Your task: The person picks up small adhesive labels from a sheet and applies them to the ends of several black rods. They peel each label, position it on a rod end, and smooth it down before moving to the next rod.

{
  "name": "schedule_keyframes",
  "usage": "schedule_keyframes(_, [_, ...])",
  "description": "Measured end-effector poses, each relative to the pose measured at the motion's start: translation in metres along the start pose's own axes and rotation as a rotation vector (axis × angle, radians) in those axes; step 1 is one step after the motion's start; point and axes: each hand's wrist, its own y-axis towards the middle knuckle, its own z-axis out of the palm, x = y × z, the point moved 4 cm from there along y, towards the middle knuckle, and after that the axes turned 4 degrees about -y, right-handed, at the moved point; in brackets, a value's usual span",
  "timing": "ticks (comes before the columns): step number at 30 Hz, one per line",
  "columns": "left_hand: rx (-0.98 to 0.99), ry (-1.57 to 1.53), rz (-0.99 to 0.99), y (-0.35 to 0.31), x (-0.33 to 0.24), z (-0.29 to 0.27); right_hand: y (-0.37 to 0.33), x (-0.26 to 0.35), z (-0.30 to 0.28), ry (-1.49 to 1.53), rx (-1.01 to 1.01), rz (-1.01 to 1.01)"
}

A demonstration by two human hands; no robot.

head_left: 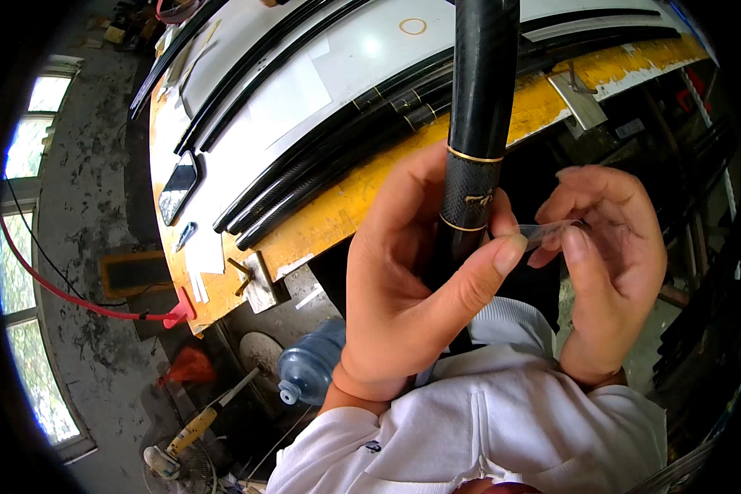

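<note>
A thick, glossy black tube [484, 82] rises in front of me, with two thin gold rings around a textured dark band and a small gold mark on that band. My left hand [416, 284] is wrapped around it from behind, near its lower end. Between that hand's thumb and a fingertip is one end of a clear plastic strip [543, 233]. The strip's other end is pinched between the thumb and fingers of my right hand [609, 263], to the right of the tube. The tube's lowest part is hidden behind my left hand.
Several black tubes [305, 173] lie along the yellow-edged table [337, 221]. A phone [179, 188] and white paper strips [196, 284] are at its left. Metal clamps [259, 282] grip the edge. Below stand a blue water bottle [309, 362] and a fan [193, 473].
</note>
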Motion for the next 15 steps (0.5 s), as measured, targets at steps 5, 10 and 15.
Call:
schedule_keyframes(5, [-0.007,-0.013,0.013,-0.001,0.001,0.003,0.001,-0.001,-0.004,0.122,0.046,-0.015])
schedule_keyframes(10, [0.012,0.008,0.017,-0.002,0.002,0.004,0.001,-0.001,-0.01,0.117,0.066,-0.066])
schedule_keyframes(15, [0.007,-0.009,-0.031,-0.003,0.001,0.006,0.002,0.005,-0.009,0.169,0.03,-0.118])
